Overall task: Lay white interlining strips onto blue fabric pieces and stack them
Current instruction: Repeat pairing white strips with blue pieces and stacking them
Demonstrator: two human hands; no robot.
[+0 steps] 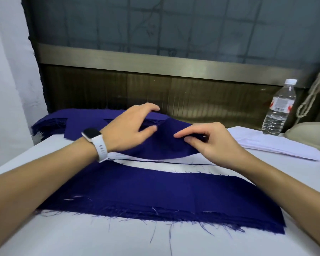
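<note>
Beyond the near stack (pixel 155 196) of blue fabric, which sits on the bench (pixel 81 237) with a white strip (pixel 155 166) showing along its far edge, the right hand (pixel 211 143) pinches a single blue piece (pixel 161 146) between thumb and fingertips. The left hand (pixel 129 130) curls over the end of the supply pile (pixel 52 122) further back, thumb against that same piece. The frayed edges could snag and drag a second layer along, or the loose piece could land skewed. Interlining strips (pixel 266 143) wait to the stack's far right, beside a water bottle (pixel 277 109) whose red-and-white label is too small to read.
</note>
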